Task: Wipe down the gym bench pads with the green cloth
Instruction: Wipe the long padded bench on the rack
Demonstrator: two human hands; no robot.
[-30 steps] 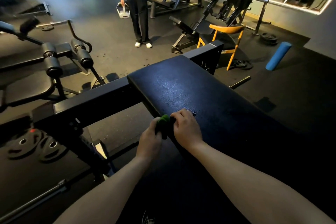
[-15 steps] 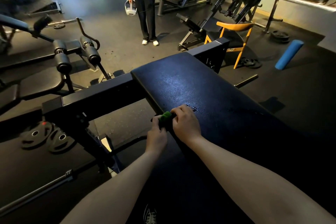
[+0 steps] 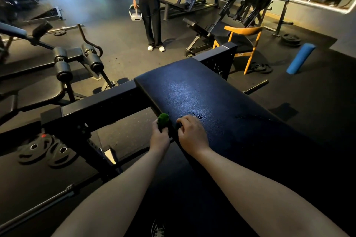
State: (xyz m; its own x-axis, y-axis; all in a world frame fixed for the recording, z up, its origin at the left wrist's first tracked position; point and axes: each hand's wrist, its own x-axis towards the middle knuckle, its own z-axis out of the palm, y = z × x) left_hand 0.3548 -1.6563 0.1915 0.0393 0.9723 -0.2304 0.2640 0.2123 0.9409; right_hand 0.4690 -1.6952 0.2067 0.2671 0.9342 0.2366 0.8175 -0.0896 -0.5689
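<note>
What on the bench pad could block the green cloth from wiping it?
Nothing solid that I can see. The left hand holds the green cloth at the left edge of the bench pad; the right hand rests on the pad beside it, and a few droplets glisten just past its fingers.

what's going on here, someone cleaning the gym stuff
A person is wiping down a black bench pad. Their left hand grips a bunched green cloth against the pad's left edge. Their right hand rests on top of the pad beside it, fingers curled, holding nothing that shows. A few wet drops sit on the pad just beyond the right hand. Farther off, another person stands holding a white headset.
</note>
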